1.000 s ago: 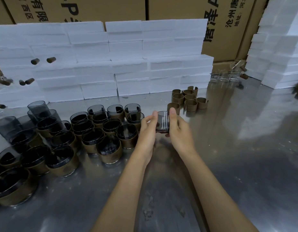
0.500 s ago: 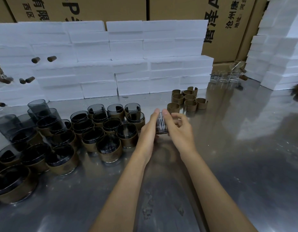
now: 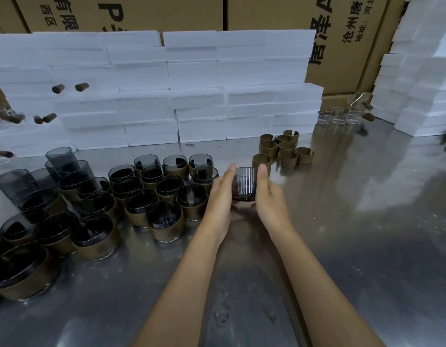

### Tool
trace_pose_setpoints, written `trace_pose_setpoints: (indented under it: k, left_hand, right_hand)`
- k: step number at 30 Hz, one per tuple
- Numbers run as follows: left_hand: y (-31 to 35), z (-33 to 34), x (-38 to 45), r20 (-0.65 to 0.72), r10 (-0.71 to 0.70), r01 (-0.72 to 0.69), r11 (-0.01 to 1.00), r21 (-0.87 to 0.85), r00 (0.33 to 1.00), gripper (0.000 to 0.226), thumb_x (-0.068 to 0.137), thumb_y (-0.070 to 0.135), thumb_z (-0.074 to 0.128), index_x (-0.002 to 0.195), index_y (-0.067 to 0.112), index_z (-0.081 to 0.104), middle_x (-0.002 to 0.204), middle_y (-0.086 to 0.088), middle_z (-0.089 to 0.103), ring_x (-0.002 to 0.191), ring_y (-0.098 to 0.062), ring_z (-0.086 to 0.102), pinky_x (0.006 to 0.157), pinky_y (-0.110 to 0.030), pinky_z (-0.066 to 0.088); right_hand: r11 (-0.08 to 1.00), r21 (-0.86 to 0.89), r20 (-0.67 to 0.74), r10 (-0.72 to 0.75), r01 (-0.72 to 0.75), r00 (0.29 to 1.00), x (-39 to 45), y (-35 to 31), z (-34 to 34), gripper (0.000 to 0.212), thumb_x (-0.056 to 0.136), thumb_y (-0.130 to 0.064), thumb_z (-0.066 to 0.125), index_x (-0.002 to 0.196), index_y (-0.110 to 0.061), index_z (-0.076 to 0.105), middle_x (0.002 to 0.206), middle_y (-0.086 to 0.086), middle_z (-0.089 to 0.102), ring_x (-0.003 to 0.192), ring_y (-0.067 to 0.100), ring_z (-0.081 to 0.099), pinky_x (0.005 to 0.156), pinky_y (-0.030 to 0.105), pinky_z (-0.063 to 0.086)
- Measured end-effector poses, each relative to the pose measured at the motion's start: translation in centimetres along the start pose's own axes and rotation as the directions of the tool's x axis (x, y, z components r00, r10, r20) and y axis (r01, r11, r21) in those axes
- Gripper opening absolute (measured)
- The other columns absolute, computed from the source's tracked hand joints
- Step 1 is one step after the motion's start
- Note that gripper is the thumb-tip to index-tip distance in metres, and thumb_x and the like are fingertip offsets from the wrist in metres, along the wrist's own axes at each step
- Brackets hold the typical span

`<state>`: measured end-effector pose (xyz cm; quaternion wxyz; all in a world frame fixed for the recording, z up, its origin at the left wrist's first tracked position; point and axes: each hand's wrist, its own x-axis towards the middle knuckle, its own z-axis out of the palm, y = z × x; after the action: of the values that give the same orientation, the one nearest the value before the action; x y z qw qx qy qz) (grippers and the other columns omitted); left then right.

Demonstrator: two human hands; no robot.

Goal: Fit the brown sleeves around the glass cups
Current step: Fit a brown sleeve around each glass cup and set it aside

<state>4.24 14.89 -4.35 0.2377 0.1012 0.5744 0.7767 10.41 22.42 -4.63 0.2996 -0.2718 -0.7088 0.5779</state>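
A smoky glass cup (image 3: 244, 184) with vertical white lines is held between both my hands above the steel table (image 3: 342, 234). My left hand (image 3: 220, 196) clasps its left side with the thumb up along the rim. On the right side my right hand (image 3: 268, 196) clasps it the same way. Whether a sleeve is on this cup is hidden by my palms. Several loose brown sleeves (image 3: 283, 149) stand just behind the cup. To the left stands a cluster of sleeved cups (image 3: 166, 196), and further left some bare smoky cups (image 3: 59, 159).
White foam blocks (image 3: 191, 96) are stacked along the table's back, with more foam blocks (image 3: 417, 83) at the right. Cardboard boxes (image 3: 267, 13) rise behind them. Clear glasses (image 3: 339, 118) sit at the back right. Brown cork-like pieces (image 3: 81, 86) poke out of the foam at left.
My thumbs shifted from covering the cup's top to standing on either side of it, and the cup's lined face is in full view again.
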Motion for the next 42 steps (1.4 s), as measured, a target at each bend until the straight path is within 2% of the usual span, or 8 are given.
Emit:
trace_pose_setpoints:
  k: [7, 10, 13, 16, 25, 30, 34, 42]
  left_hand:
    - [0.4, -0.4, -0.1, 0.008, -0.032, 0.032, 0.994, -0.107, 0.999, 0.043, 0.112, 0.031, 0.035, 0.126, 0.004, 0.065, 0.125, -0.017, 0.070, 0.115, -0.024, 0.067, 0.101, -0.033, 0.054]
    - [0.5, -0.5, -0.4, 0.056, -0.028, 0.035, 0.992, -0.125, 0.998, 0.029, 0.106, 0.018, 0.042, 0.106, 0.011, 0.070, 0.108, -0.007, 0.072, 0.104, -0.016, 0.068, 0.088, -0.021, 0.056]
    - [0.6, -0.2, -0.5, 0.078, -0.019, 0.025, 0.997, -0.079, 0.997, 0.029, 0.105, 0.014, 0.042, 0.119, 0.017, 0.067, 0.129, -0.006, 0.065, 0.136, -0.020, 0.053, 0.109, -0.026, 0.043]
    - [0.6, 0.0, -0.4, 0.130, 0.005, -0.001, 1.000, -0.027, 0.991, 0.034, 0.104, 0.012, 0.043, 0.129, 0.027, 0.060, 0.147, -0.002, 0.057, 0.142, -0.016, 0.045, 0.089, -0.016, 0.043]
    - [-0.6, -0.7, 0.0, 0.154, 0.110, -0.107, 0.994, -0.032, 0.982, 0.049, 0.083, 0.035, 0.080, 0.127, 0.022, 0.061, 0.114, 0.001, 0.075, 0.106, -0.015, 0.072, 0.081, -0.023, 0.056]
    - [-0.2, -0.5, -0.3, 0.085, 0.086, -0.084, 0.996, -0.024, 0.993, 0.049, 0.081, 0.051, 0.071, 0.116, 0.019, 0.061, 0.113, -0.007, 0.075, 0.115, -0.026, 0.067, 0.106, -0.044, 0.049]
    - [0.3, -0.4, -0.5, 0.063, 0.066, -0.061, 0.995, -0.081, 0.996, 0.028, 0.110, 0.032, 0.043, 0.121, 0.010, 0.055, 0.119, -0.020, 0.069, 0.109, -0.030, 0.065, 0.101, -0.045, 0.051]
    - [0.4, -0.7, -0.4, 0.083, -0.009, 0.017, 0.994, -0.104, 0.997, 0.030, 0.109, 0.006, 0.033, 0.129, 0.005, 0.055, 0.119, -0.020, 0.063, 0.109, -0.029, 0.060, 0.091, -0.035, 0.049]
  right_hand:
    - [0.987, 0.152, -0.029, -0.058, 0.062, 0.998, 0.0, 0.4, -0.3, 0.030, 0.106, -0.033, 0.053, 0.115, -0.013, 0.074, 0.090, -0.005, 0.073, 0.088, 0.014, 0.068, 0.074, 0.034, 0.061]
    - [0.962, 0.252, -0.004, 0.104, -0.100, 0.995, 0.3, 0.2, -0.4, 0.038, 0.101, -0.047, 0.059, 0.117, -0.015, 0.071, 0.104, 0.006, 0.076, 0.092, 0.021, 0.075, 0.070, 0.029, 0.063]
    - [0.928, 0.287, 0.050, 0.235, -0.239, 0.971, 0.5, 0.0, -0.5, 0.051, 0.099, -0.055, 0.057, 0.108, -0.006, 0.069, 0.105, 0.015, 0.075, 0.080, 0.026, 0.076, 0.068, 0.032, 0.062]
    - [0.882, 0.373, 0.110, 0.267, -0.289, 0.957, 0.5, -0.1, -0.8, 0.055, 0.101, -0.053, 0.053, 0.112, -0.001, 0.064, 0.107, 0.020, 0.074, 0.078, 0.030, 0.078, 0.062, 0.029, 0.061]
    - [0.872, 0.423, 0.203, 0.175, -0.247, 0.963, -0.1, -0.6, -1.5, 0.036, 0.103, -0.040, 0.059, 0.120, -0.012, 0.073, 0.110, 0.013, 0.078, 0.097, 0.023, 0.077, 0.082, 0.029, 0.062]
    - [0.881, 0.404, 0.226, 0.163, -0.245, 0.960, -0.1, -0.8, -1.7, 0.031, 0.096, -0.035, 0.070, 0.119, -0.014, 0.073, 0.113, 0.012, 0.077, 0.106, 0.023, 0.073, 0.085, 0.030, 0.059]
    - [0.893, 0.375, 0.221, 0.176, -0.250, 0.959, -0.1, -0.8, -1.3, 0.042, 0.089, -0.037, 0.078, 0.121, -0.012, 0.069, 0.113, 0.012, 0.076, 0.099, 0.021, 0.073, 0.077, 0.030, 0.059]
    - [0.901, 0.342, 0.217, 0.201, -0.267, 0.955, 0.3, -0.5, -0.9, 0.050, 0.090, -0.050, 0.073, 0.120, -0.011, 0.066, 0.084, 0.009, 0.075, 0.065, 0.021, 0.069, 0.060, 0.029, 0.056]
